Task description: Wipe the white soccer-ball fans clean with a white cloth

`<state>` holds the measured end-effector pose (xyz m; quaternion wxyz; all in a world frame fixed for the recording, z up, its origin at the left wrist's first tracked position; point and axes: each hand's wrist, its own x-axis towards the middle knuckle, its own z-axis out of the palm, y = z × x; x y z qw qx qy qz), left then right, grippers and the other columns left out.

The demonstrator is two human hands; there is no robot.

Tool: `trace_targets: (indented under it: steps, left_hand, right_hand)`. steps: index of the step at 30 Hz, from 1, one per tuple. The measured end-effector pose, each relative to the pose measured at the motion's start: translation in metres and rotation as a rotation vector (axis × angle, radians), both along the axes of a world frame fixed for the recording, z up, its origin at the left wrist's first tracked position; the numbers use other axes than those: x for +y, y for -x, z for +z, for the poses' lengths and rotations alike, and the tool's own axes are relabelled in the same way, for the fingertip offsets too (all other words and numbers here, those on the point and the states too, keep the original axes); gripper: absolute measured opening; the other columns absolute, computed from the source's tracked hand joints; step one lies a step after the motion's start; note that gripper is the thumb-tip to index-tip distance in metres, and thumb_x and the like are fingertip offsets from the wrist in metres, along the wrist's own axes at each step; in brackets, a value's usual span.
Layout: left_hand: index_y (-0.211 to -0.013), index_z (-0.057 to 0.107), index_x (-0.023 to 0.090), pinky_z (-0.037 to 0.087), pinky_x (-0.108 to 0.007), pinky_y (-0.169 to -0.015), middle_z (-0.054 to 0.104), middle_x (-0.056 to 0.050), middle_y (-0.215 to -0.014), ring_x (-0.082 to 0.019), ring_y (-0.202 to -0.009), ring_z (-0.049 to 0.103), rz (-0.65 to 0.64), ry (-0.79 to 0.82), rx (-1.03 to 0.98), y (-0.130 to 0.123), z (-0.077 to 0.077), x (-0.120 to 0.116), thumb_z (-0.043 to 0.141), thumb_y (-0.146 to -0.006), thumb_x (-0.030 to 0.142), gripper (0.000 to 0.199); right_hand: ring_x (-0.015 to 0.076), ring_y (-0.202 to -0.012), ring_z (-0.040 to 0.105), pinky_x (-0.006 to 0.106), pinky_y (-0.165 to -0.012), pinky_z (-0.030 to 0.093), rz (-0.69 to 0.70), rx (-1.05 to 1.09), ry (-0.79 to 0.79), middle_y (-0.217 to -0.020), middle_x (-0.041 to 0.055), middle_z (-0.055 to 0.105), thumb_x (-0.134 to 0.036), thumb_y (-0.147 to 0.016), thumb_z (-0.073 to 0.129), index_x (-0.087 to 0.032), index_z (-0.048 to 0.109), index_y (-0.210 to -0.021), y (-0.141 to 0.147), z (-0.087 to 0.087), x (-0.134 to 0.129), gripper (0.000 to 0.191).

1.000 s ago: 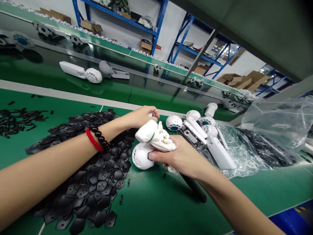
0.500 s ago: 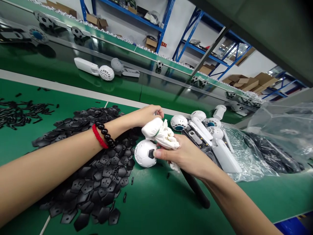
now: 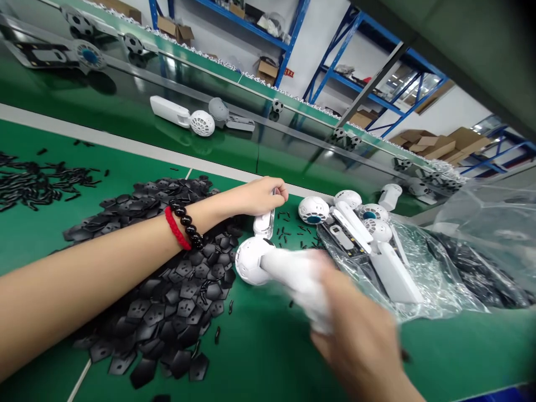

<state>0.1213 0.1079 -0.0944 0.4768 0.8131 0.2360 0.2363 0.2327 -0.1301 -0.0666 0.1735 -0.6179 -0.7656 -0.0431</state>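
Observation:
My left hand is closed around the handle of a white handheld fan with a football-like round head. The fan lies on the green bench, its head towards me. In my right hand, smeared by motion, is a hammer-like tool with its head wrapped in white cloth. The cloth end overlaps the right side of the fan head; whether it touches is blurred. Part of a black pentagon shows at the top of that head. Left of it spreads a heap of black pentagon pieces, partly under my left forearm.
Several white fans lie on clear plastic bags at the right. Small black strips are piled at far left, with more scattered beside the fans. Behind the bench's pale edge runs a green conveyor carrying fan parts.
My right hand has drawn back to the right and towards me, its thumb off the black pentagon. The wrapped tool now points at the fan head. My left hand keeps its hold.

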Motion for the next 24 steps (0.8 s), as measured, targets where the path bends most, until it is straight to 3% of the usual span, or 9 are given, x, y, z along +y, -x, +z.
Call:
trace_targets:
  steps: [3,5,9,12,16,20,24]
  left_hand:
    - [-0.080,0.062,0.021,0.033,-0.025,-0.047,0.056,0.001,-0.062,-0.014,-0.051,0.047,0.012,0.000,0.012,0.000,0.001,0.000,0.051,-0.072,0.020,0.013]
    - [-0.082,0.062,0.021,0.032,-0.025,-0.045,0.055,0.001,-0.060,-0.014,-0.049,0.046,0.020,0.008,0.015,0.001,0.003,0.000,0.051,-0.073,0.020,0.014]
    - [-0.083,0.063,0.021,0.031,-0.026,-0.044,0.058,0.000,-0.064,-0.013,-0.047,0.046,0.030,0.026,0.005,0.001,0.005,-0.002,0.053,-0.071,0.018,0.015]
    - [-0.084,0.062,0.020,0.033,-0.025,-0.048,0.061,-0.001,-0.076,-0.013,-0.054,0.050,0.060,0.017,-0.026,0.001,0.007,-0.003,0.052,-0.073,0.016,0.015]
    - [-0.085,0.061,0.020,0.038,-0.025,-0.059,0.063,-0.003,-0.088,-0.014,-0.069,0.054,0.092,-0.015,-0.064,-0.001,0.007,-0.002,0.049,-0.075,0.014,0.016]
    - [-0.087,0.061,0.019,0.040,-0.026,-0.065,0.064,-0.003,-0.092,-0.015,-0.076,0.055,0.081,-0.030,-0.060,-0.001,0.004,0.001,0.049,-0.076,0.013,0.017]
    - [-0.089,0.061,0.019,0.040,-0.027,-0.065,0.064,-0.004,-0.095,-0.014,-0.074,0.054,0.089,-0.029,-0.053,-0.001,0.002,0.003,0.050,-0.077,0.013,0.017]
  right_hand:
    - [0.0182,-0.058,0.061,0.026,-0.048,0.045,0.034,-0.175,-0.162,-0.081,0.0038,0.068,-0.003,-0.084,0.042,-0.022,0.019,-0.155,0.009,0.003,0.005,0.077]
    - [0.0189,-0.062,0.065,0.027,-0.051,0.049,-0.011,-0.169,-0.237,-0.086,0.0048,0.070,-0.002,-0.084,0.043,-0.022,0.020,-0.155,0.011,0.008,0.005,0.078]
    - [0.0223,-0.068,0.070,0.029,-0.053,0.053,-0.186,-0.055,-0.235,-0.097,0.0044,0.073,-0.002,-0.082,0.044,-0.032,0.017,-0.154,0.010,0.013,-0.004,0.083]
    - [0.0245,-0.067,0.071,0.030,-0.050,0.053,-0.237,-0.051,-0.210,-0.101,0.0046,0.074,-0.006,-0.081,0.047,-0.032,0.021,-0.153,0.012,0.009,-0.006,0.081]
    - [0.0227,-0.065,0.069,0.028,-0.048,0.050,-0.177,-0.105,-0.285,-0.094,0.0065,0.073,-0.005,-0.083,0.047,-0.024,0.018,-0.154,0.023,0.007,0.004,0.079]
    - [0.0182,-0.050,0.057,0.029,-0.039,0.036,-0.006,-0.368,-0.256,-0.067,0.0013,0.063,-0.003,-0.087,0.039,-0.015,0.044,-0.139,0.031,0.018,0.013,0.053]
    - [0.0161,-0.064,0.063,0.026,-0.052,0.044,-0.059,-0.223,-0.410,-0.089,0.0058,0.071,-0.004,-0.084,0.045,-0.014,0.042,-0.141,0.030,0.026,0.013,0.058]
